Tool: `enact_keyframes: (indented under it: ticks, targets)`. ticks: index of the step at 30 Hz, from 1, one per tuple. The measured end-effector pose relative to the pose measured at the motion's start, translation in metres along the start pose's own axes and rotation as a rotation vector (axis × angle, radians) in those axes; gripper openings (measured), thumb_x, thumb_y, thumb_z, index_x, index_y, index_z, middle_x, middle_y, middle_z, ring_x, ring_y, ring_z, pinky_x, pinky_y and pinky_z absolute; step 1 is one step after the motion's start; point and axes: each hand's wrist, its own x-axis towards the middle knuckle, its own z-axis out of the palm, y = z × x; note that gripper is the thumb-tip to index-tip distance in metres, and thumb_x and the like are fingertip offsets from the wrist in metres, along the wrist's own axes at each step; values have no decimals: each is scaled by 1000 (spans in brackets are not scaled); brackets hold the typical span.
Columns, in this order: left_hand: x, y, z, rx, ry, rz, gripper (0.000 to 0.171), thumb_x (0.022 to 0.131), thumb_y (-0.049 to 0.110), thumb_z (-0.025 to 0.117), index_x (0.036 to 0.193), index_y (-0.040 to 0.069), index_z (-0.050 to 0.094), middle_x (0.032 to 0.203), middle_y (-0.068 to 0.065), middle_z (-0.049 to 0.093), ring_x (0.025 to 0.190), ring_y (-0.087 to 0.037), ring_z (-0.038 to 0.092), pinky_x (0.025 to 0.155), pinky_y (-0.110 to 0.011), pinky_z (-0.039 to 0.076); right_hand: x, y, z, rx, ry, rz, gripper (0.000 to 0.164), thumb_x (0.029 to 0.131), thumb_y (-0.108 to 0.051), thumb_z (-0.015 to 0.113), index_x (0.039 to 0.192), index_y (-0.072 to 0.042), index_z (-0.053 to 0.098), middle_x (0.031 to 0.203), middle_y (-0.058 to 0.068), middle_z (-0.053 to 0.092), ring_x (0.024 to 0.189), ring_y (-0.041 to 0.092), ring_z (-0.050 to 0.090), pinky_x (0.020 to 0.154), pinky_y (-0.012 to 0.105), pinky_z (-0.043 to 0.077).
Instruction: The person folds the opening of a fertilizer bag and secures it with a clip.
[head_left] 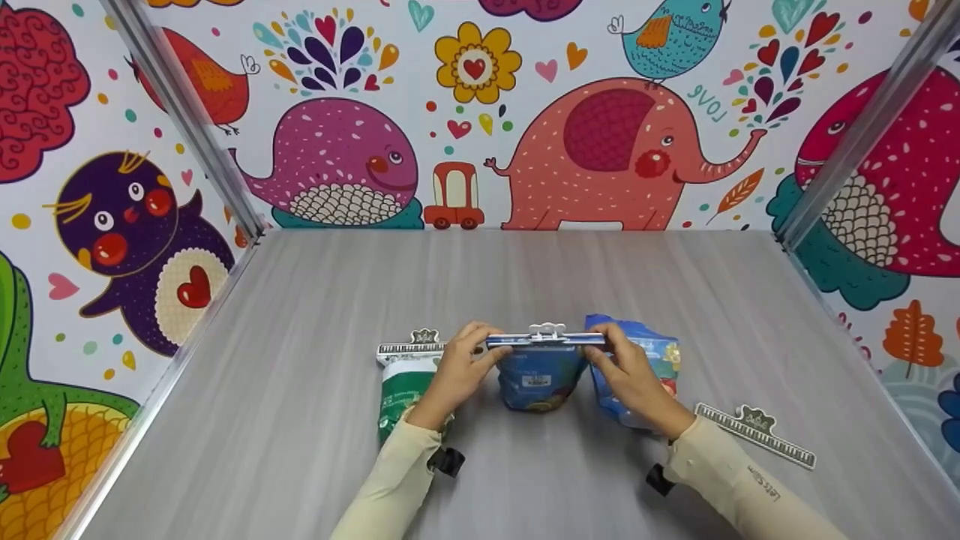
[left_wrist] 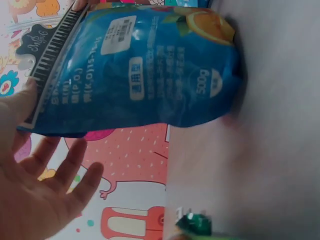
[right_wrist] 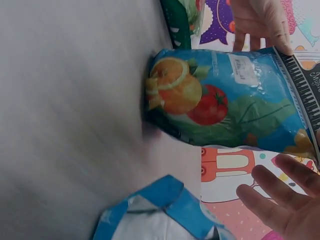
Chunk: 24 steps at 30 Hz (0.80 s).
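Observation:
A blue pouch (head_left: 536, 380), printed with oranges and a tomato (right_wrist: 207, 105), stands on the table in the middle. Across its top runs a long sealing clip (head_left: 546, 340) with a piano-key pattern (left_wrist: 54, 50). My left hand (head_left: 459, 369) pinches the clip's left end between thumb and fingers. At the right end, my right hand (head_left: 636, 375) pinches it the same way. Both hands have their other fingers spread behind the pouch in the wrist views.
Left of the pouch lies a green bag (head_left: 401, 390) with its own piano-key clip (head_left: 409, 348) on top. A second blue bag (head_left: 661, 356) sits partly behind my right hand. A loose clip (head_left: 757, 435) lies farther right. Cartoon-printed walls (head_left: 465, 97) enclose the grey table (head_left: 300, 420).

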Motion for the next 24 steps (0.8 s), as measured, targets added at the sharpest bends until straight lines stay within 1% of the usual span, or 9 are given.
enact_keyframes:
  ticks: [3,6,10,12,14,16,19,22,24]
  targets:
    - [0,-1,1,-48,-4,-25,19,95,18,68,103,1,69,104,-11,66,100,-28,63,88,-49,52,-1,-1,0,54,-12,53,14,102,-3,54,115,1,52,101,10,64,92,18,61,79,28,53]
    - [1,-2,1,-114,-7,-57,18,95,17,68,101,-1,68,101,-12,68,97,-27,65,87,-45,53,-1,-2,1,104,-23,109,14,103,-3,52,116,2,50,105,13,63,97,21,62,81,35,55]
    - [3,-4,2,-207,-7,-92,17,94,12,68,99,-4,67,94,-11,69,89,-18,63,81,-36,53,-1,-3,2,181,-49,173,17,105,-6,48,119,4,47,109,17,60,107,27,61,85,45,55]
    - [3,-5,3,-266,-15,-114,17,94,8,67,100,-7,65,92,-8,67,85,-13,60,78,-31,51,-1,-4,2,222,-62,206,19,106,-8,46,121,4,45,111,17,58,111,28,59,86,46,54]
    - [3,-5,4,-338,-29,-138,18,96,6,65,102,-10,62,92,-6,65,85,-11,59,78,-29,51,-1,-5,3,268,-68,238,21,107,-11,45,122,4,43,112,15,57,113,26,58,87,46,54]
    - [2,-5,4,-409,-45,-174,20,97,6,63,105,-13,59,94,-5,64,88,-11,60,81,-30,52,0,-6,3,310,-76,268,22,107,-12,44,122,4,41,113,13,56,114,23,57,88,47,54]
    - [2,-5,5,-490,-58,-231,25,98,8,62,109,-14,56,101,-7,64,97,-16,62,87,-36,53,0,-6,3,360,-83,299,23,108,-14,43,124,3,39,112,10,55,116,21,56,88,49,53]
    - [2,-7,4,-501,-61,-271,28,99,13,63,111,-12,55,108,-10,63,102,-21,62,89,-40,53,1,-4,3,394,-91,327,24,108,-15,43,126,0,39,110,8,53,118,21,54,90,50,52]
    - [1,-7,4,-507,-67,-297,29,99,16,63,112,-10,56,110,-11,63,102,-21,62,88,-41,53,1,-3,3,423,-90,346,23,108,-16,44,126,-2,39,108,7,51,116,21,54,90,51,52]
